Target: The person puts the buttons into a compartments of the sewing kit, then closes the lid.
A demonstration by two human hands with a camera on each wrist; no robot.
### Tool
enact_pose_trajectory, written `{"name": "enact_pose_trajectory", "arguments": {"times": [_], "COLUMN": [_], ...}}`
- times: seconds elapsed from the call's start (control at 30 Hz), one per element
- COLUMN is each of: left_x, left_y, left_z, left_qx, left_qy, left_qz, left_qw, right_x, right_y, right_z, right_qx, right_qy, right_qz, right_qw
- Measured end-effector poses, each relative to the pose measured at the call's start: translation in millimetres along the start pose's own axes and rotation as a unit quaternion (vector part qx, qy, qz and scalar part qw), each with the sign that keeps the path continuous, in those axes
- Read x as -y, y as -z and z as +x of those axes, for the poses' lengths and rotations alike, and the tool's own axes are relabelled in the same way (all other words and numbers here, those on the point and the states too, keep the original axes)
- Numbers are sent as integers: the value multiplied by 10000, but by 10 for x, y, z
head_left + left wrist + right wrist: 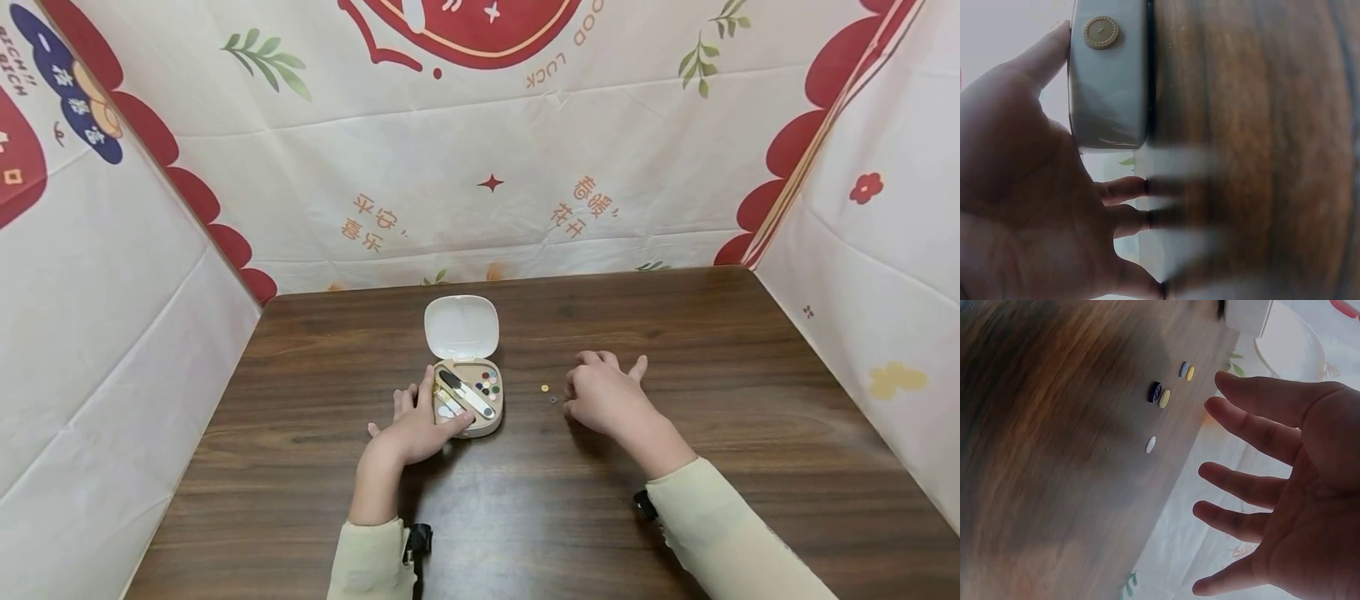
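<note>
A white sewing kit box stands with its lid up. In its beige tray lie a black-and-white tool and small coloured round pieces. My left hand rests against the box's near left corner, thumb and forefinger spread along its edges, other fingers on the table. My right hand is over the table right of the box, fingers spread and holding nothing visible. Near its fingertips, the right wrist view shows a yellow button, a grey-blue one, a dark one, a pale yellow one and a white one.
The dark wood table reaches a printed white cloth at the back, with cloth walls at both sides. A round tan button-like latch shows on the box's side. Black straps sit at both cuffs.
</note>
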State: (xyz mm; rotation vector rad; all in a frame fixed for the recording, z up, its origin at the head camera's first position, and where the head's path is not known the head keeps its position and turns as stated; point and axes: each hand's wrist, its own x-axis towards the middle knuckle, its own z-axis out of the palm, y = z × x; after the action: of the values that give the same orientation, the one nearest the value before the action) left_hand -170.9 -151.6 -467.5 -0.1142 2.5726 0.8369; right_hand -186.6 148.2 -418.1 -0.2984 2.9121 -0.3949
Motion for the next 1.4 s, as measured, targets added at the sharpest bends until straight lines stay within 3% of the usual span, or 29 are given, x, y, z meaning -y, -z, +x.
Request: {"name": "enact_pose_trajectory", "arguments": {"times": [0.2, 0.43, 0.8, 1.17, 1.4], "left_x": [-30, 34, -128, 5, -19], "left_y": [25, -4, 107, 6, 27], "left_z": [-67, 22, -156, 6, -38], "left_qx": [-12, 8, -24, -34, -103], "left_qy": [-6, -36, -177, -89, -142], "left_qz": [0, 147, 383, 227, 313], "left_qw": [10000, 9999, 9991, 9997, 9994], "right_x": [4, -22, -115, -171, -94], "right_y": [-7, -45, -117, -146, -140], "right_z": [-53, -135, -115, -62, -13], "right_qx": [31, 11, -43, 82, 233], "right_qy": [81, 112, 14, -163, -211], "right_qz": [-268, -302, -397, -376, -499], "right_qw": [9996, 9995, 9992, 9991, 9983]}}
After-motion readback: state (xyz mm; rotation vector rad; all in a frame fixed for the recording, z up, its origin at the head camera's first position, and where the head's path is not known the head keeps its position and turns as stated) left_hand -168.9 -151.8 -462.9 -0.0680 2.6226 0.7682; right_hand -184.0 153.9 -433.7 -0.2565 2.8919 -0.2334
